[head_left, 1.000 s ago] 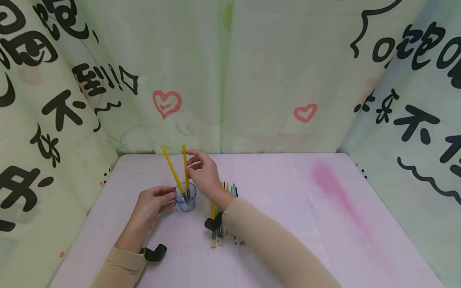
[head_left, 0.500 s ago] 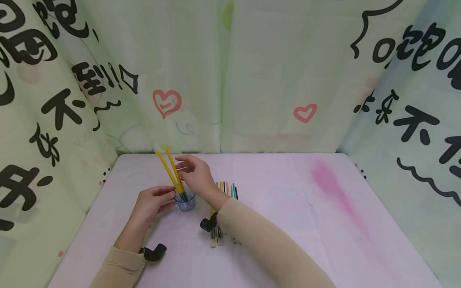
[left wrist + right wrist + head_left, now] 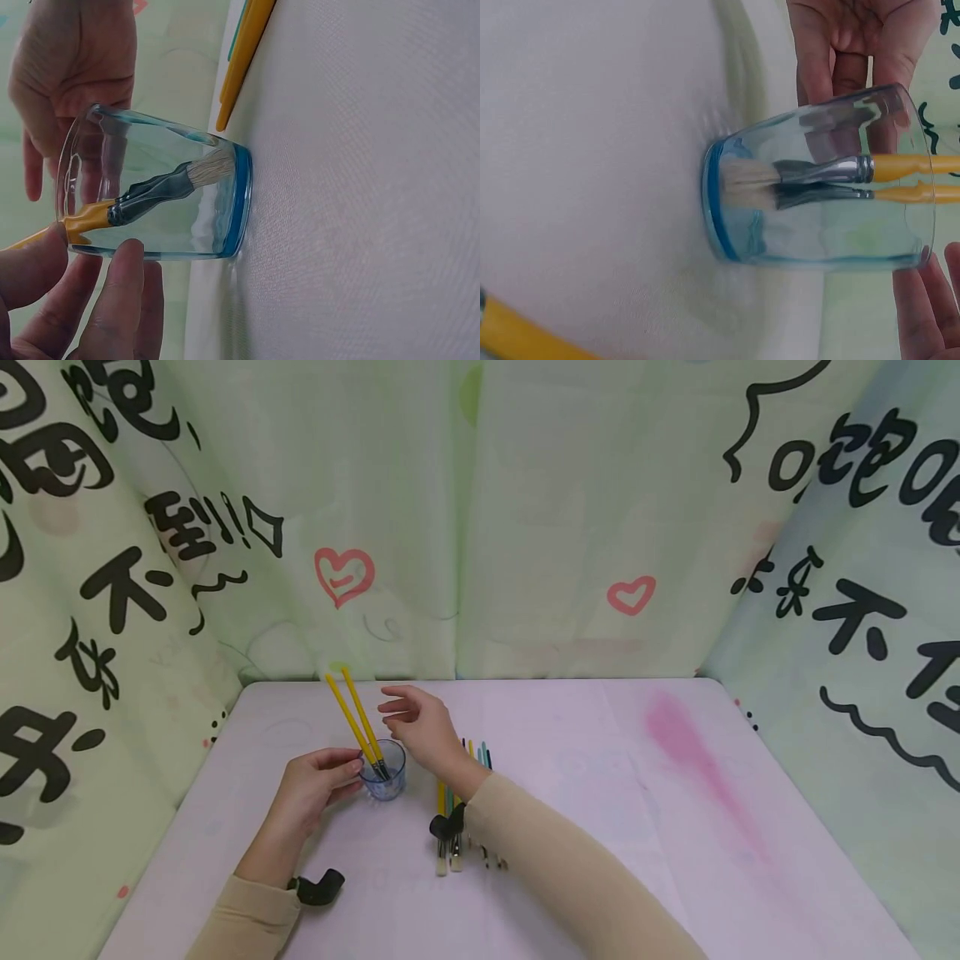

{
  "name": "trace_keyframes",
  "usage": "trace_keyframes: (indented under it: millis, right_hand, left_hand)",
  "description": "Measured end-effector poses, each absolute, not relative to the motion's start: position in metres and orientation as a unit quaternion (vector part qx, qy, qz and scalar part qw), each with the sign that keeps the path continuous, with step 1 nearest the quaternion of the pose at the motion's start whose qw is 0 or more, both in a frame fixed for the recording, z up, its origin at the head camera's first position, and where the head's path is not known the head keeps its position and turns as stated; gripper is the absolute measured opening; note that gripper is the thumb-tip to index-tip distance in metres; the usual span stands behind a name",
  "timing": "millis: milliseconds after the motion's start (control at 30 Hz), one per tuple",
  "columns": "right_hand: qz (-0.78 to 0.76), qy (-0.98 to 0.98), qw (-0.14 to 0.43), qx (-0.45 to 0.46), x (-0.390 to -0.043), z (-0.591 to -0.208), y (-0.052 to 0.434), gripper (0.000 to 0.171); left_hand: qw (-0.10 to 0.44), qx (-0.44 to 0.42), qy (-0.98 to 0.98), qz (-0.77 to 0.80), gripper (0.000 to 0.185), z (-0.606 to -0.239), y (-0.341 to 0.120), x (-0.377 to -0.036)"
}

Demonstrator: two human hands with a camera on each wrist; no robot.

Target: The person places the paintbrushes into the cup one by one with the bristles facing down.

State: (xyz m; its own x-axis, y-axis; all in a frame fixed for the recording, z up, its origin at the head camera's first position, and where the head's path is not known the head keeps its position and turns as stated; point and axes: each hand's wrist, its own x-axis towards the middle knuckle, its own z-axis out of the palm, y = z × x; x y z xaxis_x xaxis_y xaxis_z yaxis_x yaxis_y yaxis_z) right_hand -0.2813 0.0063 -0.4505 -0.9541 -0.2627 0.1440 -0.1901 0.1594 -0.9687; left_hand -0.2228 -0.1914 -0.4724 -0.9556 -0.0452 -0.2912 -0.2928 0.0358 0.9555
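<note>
Honestly, tip-over risk here — glass cup (image 3: 385,772) on worktop (image 3: 600,793) steadied only by left hand (image 3: 315,787) fingertips pinched at rim. Right hand (image 3: 420,727) hovering just beside, fingers spread, nothing held. Two yellow brushes (image 3: 352,718) leaned far left — cup easily toppled if nudged.

loose brushes (image 3: 459,827) partly under forearm, count perhaps unclear

Bright, even, soft light, faint shadows; head view sharp with edges bowed; wrist views blur the nearest fingers.
</note>
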Motion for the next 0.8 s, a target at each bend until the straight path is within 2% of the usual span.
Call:
trace_keyframes:
  millis: [800]
  right_hand:
    - [-0.654,0.751,0.065,-0.066,-0.27,-0.466,0.089,0.047]
  left_hand:
    - [0.097,-0.11,0.707,0.691,0.042,-0.472,-0.191,-0.221]
